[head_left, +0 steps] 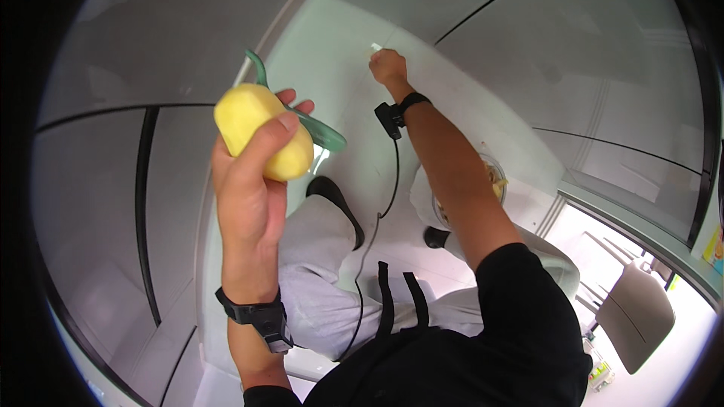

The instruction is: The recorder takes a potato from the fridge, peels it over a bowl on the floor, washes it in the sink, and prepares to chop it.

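My left hand, raised on the left of the head view, is closed around a peeled yellow potato. A green peeler is held in the same hand, behind the potato. The potato hides the peeler's middle part. Farther off, my right hand reaches down to the pale floor with its fingers curled. Beside those fingertips shows a small whitish patch; whether it is a scrap or a glint is unclear. What the right fingers hold is hidden.
Under my right forearm, a clear round bowl holds peelings and is partly covered. Grey glossy panels rise on both sides. A black cable runs from the right wrist device across my lap. A beige chair stands at right.
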Demonstrator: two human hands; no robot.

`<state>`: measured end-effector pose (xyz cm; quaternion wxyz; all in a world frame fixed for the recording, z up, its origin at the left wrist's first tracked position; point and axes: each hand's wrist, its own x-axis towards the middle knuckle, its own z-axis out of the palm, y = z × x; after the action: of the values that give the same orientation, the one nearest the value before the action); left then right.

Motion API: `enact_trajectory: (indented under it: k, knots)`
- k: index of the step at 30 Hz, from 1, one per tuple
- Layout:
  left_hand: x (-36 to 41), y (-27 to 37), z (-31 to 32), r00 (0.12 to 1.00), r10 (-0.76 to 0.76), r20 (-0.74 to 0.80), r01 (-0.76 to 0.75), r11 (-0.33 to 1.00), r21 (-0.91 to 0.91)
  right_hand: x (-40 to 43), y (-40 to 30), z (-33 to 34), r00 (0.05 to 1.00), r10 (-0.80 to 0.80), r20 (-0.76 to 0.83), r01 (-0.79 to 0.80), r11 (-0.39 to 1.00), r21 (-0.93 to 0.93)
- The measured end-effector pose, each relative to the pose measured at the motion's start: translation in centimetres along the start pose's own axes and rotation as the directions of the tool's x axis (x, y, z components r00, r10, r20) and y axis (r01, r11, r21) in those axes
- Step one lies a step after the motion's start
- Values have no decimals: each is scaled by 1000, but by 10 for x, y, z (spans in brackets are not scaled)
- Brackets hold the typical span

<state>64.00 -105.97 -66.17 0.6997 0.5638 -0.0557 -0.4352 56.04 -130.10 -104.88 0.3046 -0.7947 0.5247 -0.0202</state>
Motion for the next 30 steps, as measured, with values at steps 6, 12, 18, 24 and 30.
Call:
enact_trajectory:
  k: [6,12,18,24,30]
  knots:
    - [3,-6,7,998,-33,-54,37,996,78,27,0,50,990,-133,-56,114,960,-255]
    - [3,-9,24,995,14,-96,0,990,138,10,15,65,997,-69,-38,53,941,-335]
    - [-7,-17,55,998,-3,59,-9,982,191,-86,0,21,884,456,104,-466,837,287]
    - [-25,-8,37,994,32,107,-53,979,197,-202,-46,-108,886,87,-455,257,724,640]
    - [-40,-4,19,976,100,194,-131,980,152,-317,47,-229,912,231,-339,-164,963,213]
